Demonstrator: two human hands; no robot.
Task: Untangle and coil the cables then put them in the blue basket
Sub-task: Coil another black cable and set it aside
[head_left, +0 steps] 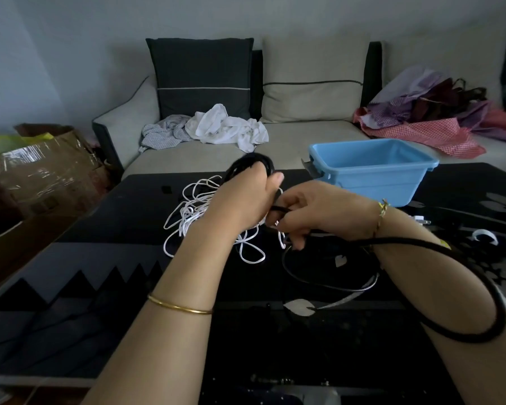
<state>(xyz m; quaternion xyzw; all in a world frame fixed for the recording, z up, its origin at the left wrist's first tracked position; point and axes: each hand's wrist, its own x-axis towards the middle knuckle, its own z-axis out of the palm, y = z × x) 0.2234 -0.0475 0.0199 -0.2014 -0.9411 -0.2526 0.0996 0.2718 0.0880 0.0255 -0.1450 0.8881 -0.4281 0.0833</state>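
Dim, flat indoor light; dark glossy table [105, 258] shows faint reflections; wide-angle bending at edges; soft focus.

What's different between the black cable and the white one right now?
The black cable is partly coiled, gripped by the left hand and pinched by the right hand; the white cable lies tangled on the table. The black cable looks thicker than the white cable. Both are outside the blue basket.
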